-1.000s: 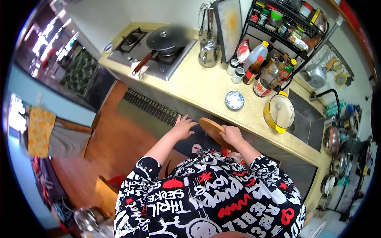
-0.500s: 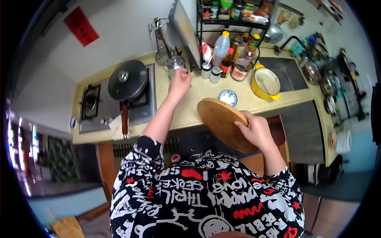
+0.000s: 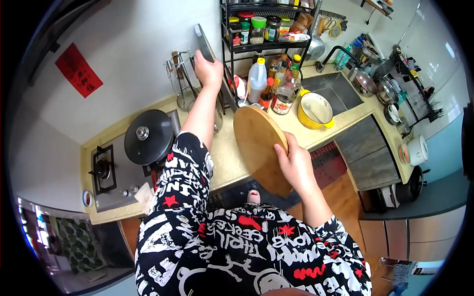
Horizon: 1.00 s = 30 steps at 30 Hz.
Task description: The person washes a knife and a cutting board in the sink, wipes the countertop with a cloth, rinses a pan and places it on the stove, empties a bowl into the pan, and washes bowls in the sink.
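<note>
Behind the board, dark-filled bottle

Pale yellow kitchen surface, speckled, running along the wall and turning a corner at right. At its left end sits a gas stove, with a small bowl just beside it. Toward the middle back, upright bottles stand close together. To their right, a yellow pot, open on top, rests beside a grey sink set into the surface.
</note>
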Each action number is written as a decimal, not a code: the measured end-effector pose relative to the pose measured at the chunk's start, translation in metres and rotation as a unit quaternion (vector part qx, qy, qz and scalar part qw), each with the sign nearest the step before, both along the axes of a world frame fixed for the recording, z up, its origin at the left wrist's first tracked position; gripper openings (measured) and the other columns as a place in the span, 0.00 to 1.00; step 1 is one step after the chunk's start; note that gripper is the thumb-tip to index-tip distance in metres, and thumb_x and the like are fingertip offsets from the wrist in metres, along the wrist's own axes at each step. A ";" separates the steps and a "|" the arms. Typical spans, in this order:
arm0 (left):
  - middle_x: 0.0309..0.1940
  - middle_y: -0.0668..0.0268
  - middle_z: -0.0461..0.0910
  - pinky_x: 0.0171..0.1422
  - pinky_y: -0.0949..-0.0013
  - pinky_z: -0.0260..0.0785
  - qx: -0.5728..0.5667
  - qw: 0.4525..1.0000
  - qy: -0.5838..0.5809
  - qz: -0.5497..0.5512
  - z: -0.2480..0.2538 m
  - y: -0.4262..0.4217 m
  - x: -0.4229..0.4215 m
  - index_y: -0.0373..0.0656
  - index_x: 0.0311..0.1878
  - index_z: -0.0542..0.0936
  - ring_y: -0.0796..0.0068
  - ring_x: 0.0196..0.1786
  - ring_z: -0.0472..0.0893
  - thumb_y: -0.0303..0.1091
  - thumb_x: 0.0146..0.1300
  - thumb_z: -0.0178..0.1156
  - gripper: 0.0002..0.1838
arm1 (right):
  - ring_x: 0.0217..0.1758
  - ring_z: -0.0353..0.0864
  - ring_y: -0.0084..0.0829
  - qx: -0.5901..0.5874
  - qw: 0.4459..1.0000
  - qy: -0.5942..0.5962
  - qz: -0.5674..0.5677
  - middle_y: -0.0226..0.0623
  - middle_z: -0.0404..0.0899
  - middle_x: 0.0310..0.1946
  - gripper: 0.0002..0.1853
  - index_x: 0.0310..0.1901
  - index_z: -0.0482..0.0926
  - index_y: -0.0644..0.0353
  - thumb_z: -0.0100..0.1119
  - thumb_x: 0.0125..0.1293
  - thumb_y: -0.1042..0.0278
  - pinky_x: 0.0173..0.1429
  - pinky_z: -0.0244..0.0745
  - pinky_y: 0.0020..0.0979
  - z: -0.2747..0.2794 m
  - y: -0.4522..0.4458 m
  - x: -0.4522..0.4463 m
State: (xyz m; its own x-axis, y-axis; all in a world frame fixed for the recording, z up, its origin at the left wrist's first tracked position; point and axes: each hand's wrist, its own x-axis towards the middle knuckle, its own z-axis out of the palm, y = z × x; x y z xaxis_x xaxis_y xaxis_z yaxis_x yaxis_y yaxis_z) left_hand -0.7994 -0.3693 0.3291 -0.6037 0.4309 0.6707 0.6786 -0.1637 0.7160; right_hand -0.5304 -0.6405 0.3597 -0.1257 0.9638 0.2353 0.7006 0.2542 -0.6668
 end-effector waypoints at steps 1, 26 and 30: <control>0.39 0.47 0.79 0.50 0.48 0.72 0.015 1.000 0.015 0.016 0.001 0.002 0.004 0.38 0.48 0.73 0.39 0.44 0.79 0.28 0.50 0.62 0.19 | 0.39 0.82 0.60 0.010 1.000 0.006 0.005 0.60 0.82 0.31 0.20 0.60 0.69 0.59 0.56 0.69 0.66 0.44 0.77 0.52 0.000 0.007 -0.002; 0.32 0.58 0.75 0.33 0.55 0.70 0.012 0.985 0.136 -0.108 0.008 -0.036 0.021 0.40 0.43 0.69 0.54 0.30 0.78 0.48 0.67 0.62 0.20 | 0.41 0.84 0.57 0.158 0.968 0.196 -0.006 0.57 0.83 0.35 0.21 0.65 0.70 0.47 0.55 0.71 0.61 0.41 0.77 0.48 0.001 0.273 -0.159; 0.37 0.55 0.78 0.42 0.58 0.75 -0.003 0.993 0.073 -0.093 -0.008 -0.029 0.010 0.39 0.54 0.71 0.55 0.38 0.81 0.37 0.68 0.61 0.18 | 0.43 0.84 0.56 0.132 0.971 0.197 0.018 0.53 0.84 0.37 0.19 0.62 0.74 0.48 0.45 0.76 0.54 0.46 0.77 0.49 -0.047 0.306 -0.180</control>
